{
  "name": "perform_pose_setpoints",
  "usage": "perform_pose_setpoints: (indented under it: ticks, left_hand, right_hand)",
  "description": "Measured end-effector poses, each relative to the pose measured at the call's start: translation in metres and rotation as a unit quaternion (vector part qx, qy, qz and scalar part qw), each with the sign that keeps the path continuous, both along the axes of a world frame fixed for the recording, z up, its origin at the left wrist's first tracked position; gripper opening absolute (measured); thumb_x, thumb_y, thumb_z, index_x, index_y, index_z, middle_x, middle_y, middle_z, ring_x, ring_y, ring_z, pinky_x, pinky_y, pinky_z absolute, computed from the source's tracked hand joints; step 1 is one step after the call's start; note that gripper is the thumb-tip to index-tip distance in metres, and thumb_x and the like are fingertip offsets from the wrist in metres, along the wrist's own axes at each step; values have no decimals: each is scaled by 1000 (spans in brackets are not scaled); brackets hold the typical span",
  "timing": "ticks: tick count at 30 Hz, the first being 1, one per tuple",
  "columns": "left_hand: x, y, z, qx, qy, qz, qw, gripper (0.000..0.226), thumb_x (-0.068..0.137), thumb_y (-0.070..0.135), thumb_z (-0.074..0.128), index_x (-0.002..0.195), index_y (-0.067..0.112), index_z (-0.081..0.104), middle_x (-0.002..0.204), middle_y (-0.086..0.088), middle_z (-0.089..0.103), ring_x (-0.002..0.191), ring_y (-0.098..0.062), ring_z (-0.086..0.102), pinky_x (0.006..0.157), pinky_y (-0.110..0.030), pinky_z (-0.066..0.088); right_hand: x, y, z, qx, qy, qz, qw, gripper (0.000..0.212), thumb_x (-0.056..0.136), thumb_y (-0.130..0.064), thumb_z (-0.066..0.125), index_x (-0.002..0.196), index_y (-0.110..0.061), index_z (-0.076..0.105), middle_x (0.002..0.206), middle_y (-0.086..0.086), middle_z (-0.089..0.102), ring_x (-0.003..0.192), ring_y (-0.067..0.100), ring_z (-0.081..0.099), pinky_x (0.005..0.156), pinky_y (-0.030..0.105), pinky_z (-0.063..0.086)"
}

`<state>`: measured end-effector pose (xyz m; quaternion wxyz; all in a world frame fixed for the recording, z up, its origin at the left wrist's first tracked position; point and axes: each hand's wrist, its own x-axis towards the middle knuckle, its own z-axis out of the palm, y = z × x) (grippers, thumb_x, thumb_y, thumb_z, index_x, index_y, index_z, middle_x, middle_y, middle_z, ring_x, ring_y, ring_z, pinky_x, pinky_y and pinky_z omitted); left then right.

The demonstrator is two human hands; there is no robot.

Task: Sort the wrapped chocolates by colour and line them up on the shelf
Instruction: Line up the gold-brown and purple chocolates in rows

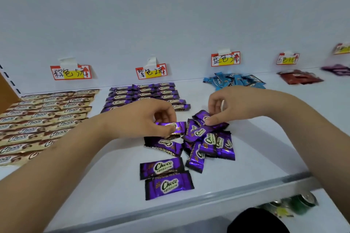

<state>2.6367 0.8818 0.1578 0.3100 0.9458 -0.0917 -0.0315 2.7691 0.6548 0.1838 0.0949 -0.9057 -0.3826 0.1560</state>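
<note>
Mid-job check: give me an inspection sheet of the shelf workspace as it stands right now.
Surface: white shelf, bare toward the front right.
Job's things: brown-gold chocolates lined up in rows at left; purple rows lined up below the purple label; loose purple pile unsorted at centre; two purple chocolates lie apart nearer the front edge; blue heap and red heap at the back right, not lined up.
Clutter: nothing seen on this shelf.
Grippers: left hand pinches one purple chocolate; right hand pinches another at the pile's top.
Cables: nothing seen.
Surroundings: green cans on the shelf below; white back wall.
</note>
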Motion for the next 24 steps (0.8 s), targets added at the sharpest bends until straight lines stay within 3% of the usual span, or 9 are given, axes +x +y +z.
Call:
perform_pose_setpoints:
  ticks: [4,7,12,15,17,19,22,24]
  left_hand:
    - [0,1,-4,-80,-5,23,996,9,89,26,70,94,20,65,84,-6,68,72,-13,59,72,-30,49]
    - [0,5,-2,-133,0,37,990,10,89,20,70,97,15,66,91,-21,66,75,-18,57,70,-29,46]
    - [-4,6,8,-187,-45,67,979,10,90,17,68,99,11,69,77,-5,68,62,-10,60,57,-19,46]
    - [-11,10,13,-181,-75,98,976,12,91,12,67,102,8,71,61,6,66,52,-2,57,51,-13,43]
    - [-21,17,13,-181,-82,127,972,12,89,11,69,101,10,74,65,7,68,58,-2,61,55,-13,46]
    - [-33,29,9,-170,-87,157,969,11,87,14,72,97,16,76,77,4,72,71,-8,65,68,-22,53]
    - [-53,44,2,-125,-118,182,968,9,83,16,76,90,20,77,90,6,73,86,-9,69,84,-27,54]
    - [-65,48,-5,-99,-145,201,964,14,84,13,76,90,26,76,94,8,71,90,-10,68,87,-29,54]
  right_hand:
    - [-4,0,-5,62,34,-18,997,22,79,-45,77,91,-29,68,86,-11,71,79,5,66,69,23,47]
    - [-1,-6,-4,100,41,-40,993,15,82,-37,77,86,-24,71,77,-11,72,76,7,66,70,24,47]
    - [-3,4,-4,277,99,-57,954,18,94,-34,63,88,-17,66,75,-1,74,62,15,68,56,23,48]
    - [-11,26,-2,325,132,-31,936,22,95,-35,60,86,-17,69,65,2,58,48,12,46,46,19,38]
    - [-14,43,0,317,119,-12,941,30,98,-35,54,89,-9,66,64,0,48,51,10,38,48,18,35]
    - [-17,58,1,307,118,3,944,38,101,-37,48,92,-3,62,65,-4,47,53,9,38,51,18,34]
    - [-24,69,-5,312,89,51,944,25,100,-37,48,89,-30,69,66,-18,58,59,5,48,60,19,41]
    - [-28,72,-16,318,39,98,942,16,96,-31,59,95,-40,72,84,-23,65,75,3,58,72,20,46]
